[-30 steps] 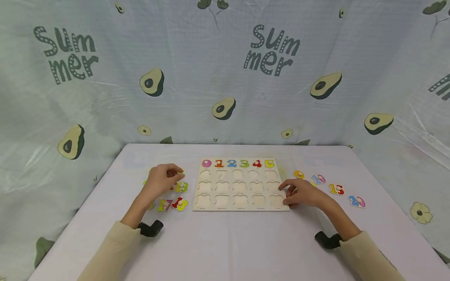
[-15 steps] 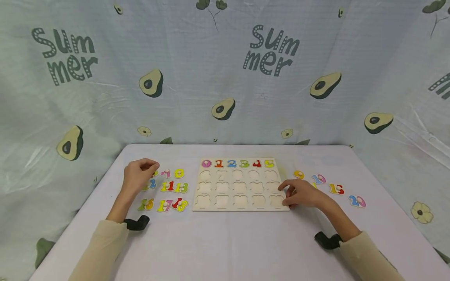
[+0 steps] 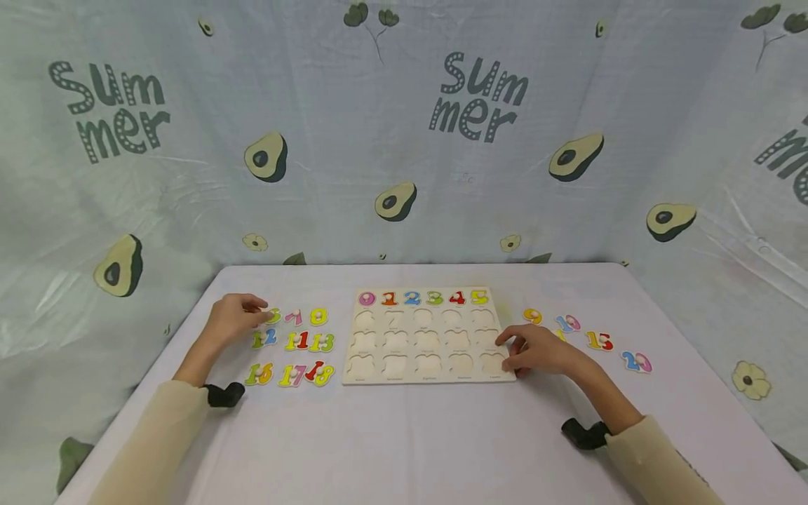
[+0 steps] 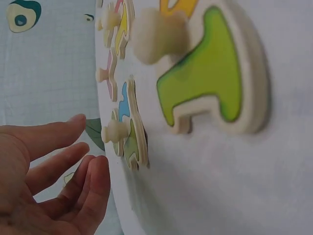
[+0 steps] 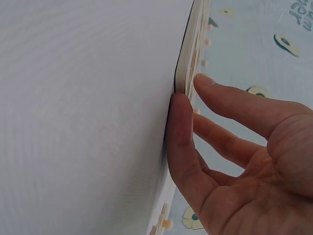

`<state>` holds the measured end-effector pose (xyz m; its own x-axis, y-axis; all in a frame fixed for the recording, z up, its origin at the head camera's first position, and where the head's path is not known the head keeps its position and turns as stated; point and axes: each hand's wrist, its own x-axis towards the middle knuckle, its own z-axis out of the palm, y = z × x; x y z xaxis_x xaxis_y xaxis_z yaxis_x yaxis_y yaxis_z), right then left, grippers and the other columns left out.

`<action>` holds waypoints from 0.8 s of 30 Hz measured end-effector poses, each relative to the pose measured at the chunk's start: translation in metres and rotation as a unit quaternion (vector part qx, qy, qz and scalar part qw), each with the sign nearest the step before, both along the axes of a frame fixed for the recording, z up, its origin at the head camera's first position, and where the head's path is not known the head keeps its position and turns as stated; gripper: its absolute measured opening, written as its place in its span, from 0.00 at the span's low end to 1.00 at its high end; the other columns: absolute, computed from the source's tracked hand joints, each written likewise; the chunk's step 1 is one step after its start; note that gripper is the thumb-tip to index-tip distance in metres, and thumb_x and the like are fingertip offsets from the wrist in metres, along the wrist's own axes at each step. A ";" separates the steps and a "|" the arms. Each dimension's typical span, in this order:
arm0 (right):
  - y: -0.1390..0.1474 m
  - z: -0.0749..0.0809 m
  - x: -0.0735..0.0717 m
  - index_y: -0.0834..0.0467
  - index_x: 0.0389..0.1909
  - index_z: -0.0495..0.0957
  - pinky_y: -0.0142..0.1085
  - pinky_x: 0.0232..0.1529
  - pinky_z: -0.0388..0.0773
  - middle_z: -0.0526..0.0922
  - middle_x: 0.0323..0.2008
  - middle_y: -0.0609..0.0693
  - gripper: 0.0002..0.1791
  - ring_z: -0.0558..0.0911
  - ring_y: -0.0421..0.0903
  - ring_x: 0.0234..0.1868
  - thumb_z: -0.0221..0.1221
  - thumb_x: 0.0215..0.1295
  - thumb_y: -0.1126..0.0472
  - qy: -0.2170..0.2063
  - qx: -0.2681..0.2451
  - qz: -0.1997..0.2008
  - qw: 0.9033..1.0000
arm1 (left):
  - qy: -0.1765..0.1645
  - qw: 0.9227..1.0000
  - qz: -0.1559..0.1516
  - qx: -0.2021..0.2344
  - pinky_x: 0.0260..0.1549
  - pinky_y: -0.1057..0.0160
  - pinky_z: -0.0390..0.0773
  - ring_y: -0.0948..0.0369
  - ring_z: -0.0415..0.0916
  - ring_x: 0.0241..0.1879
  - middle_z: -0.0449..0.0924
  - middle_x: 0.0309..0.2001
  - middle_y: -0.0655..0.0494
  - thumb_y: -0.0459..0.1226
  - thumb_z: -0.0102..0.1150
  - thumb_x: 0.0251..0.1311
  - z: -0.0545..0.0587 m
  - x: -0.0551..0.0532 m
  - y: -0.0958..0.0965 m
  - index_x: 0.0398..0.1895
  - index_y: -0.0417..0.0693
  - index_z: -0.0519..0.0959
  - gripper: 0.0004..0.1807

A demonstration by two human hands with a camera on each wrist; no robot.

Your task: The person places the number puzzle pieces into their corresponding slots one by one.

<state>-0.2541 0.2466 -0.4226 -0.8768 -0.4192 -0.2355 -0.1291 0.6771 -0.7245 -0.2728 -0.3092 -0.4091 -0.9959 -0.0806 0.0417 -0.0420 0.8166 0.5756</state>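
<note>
My left hand (image 3: 230, 322) hovers at the left edge of the loose number pieces, holding nothing. Its fingertips are right beside the green 6 piece (image 3: 273, 316). In the left wrist view the fingers are loosely bent, short of the knobbed 12 piece (image 4: 128, 129), while the 16 piece (image 4: 205, 73) looms close to the camera. The wooden number puzzle board (image 3: 410, 354) lies mid-table, with pieces 0 to 5 in its top row and bare recesses below. My right hand (image 3: 536, 348) grips the board's right edge between thumb and finger; the right wrist view shows fingertips at its corner (image 5: 182, 78).
On the left lie several more pieces, among them the 8 (image 3: 318, 316), 13 (image 3: 322, 342), 17 (image 3: 292, 376) and 18 (image 3: 320, 373). Right of the board are the 9 (image 3: 532, 316), 10 (image 3: 568, 322), 15 (image 3: 600, 341) and 20 (image 3: 636, 362). A patterned curtain (image 3: 315, 210) hangs behind the table.
My left hand has moved left from above the pieces to their outer edge, uncovering the 6, 7, 8 and 12 pieces. My right hand stays at the board's edge.
</note>
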 end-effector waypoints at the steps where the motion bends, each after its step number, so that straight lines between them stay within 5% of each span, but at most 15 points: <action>1: 0.000 0.000 0.000 0.65 0.58 0.78 0.39 0.36 0.82 0.79 0.30 0.52 0.24 0.83 0.46 0.27 0.70 0.63 0.62 -0.001 0.000 0.000 1.000 | -0.008 1.000 -0.007 -0.009 0.37 0.62 0.75 0.49 0.76 0.41 0.80 0.46 0.34 0.39 0.65 0.67 0.000 -0.002 -0.003 0.55 0.28 0.80 0.22; 13: 0.002 -0.002 -0.002 0.65 0.57 0.78 0.38 0.36 0.83 0.79 0.30 0.52 0.20 0.83 0.46 0.27 0.67 0.65 0.65 0.006 -0.004 0.006 1.000 | -0.034 0.996 -0.067 -0.038 0.33 0.64 0.74 0.55 0.76 0.36 0.82 0.39 0.42 0.37 0.68 0.63 -0.008 -0.027 -0.016 0.49 0.30 0.84 0.18; 24: 0.000 -0.002 0.000 0.65 0.55 0.77 0.38 0.34 0.81 0.78 0.28 0.51 0.20 0.82 0.45 0.26 0.68 0.64 0.66 0.020 0.001 0.007 1.000 | -0.043 0.997 -0.050 -0.036 0.34 0.64 0.76 0.57 0.78 0.33 0.84 0.38 0.41 0.34 0.64 0.68 -0.013 -0.028 -0.014 0.49 0.29 0.84 0.15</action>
<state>-0.2541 0.2462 -0.4251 -0.8794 -0.4314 -0.2012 -0.1678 0.6766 -0.7170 -0.3004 -0.3236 -0.4224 -0.9990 0.0196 -0.0413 -0.0044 0.8586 0.5127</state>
